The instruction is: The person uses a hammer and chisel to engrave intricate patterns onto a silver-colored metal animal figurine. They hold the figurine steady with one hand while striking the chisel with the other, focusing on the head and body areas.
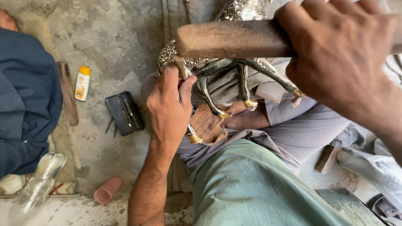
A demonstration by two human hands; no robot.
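My left hand [169,106] grips one leg of an ornate silver metal animal figure [217,62] with gold hooves, lying upside down across my lap. My right hand [339,54] is closed around a thick wooden handle [232,39], held level just above the figure's legs. A worn brown block [209,123] sits under the legs on my lap. Grey cloth and my green-clad knee [251,184] lie below.
On the concrete floor to the left lie a black tool pouch [124,113], a small white and orange bottle [82,83], a wooden stick [68,92], a pink ribbed cylinder [107,190] and a clear plastic bottle [37,186]. Dark blue cloth [25,100] covers the far left.
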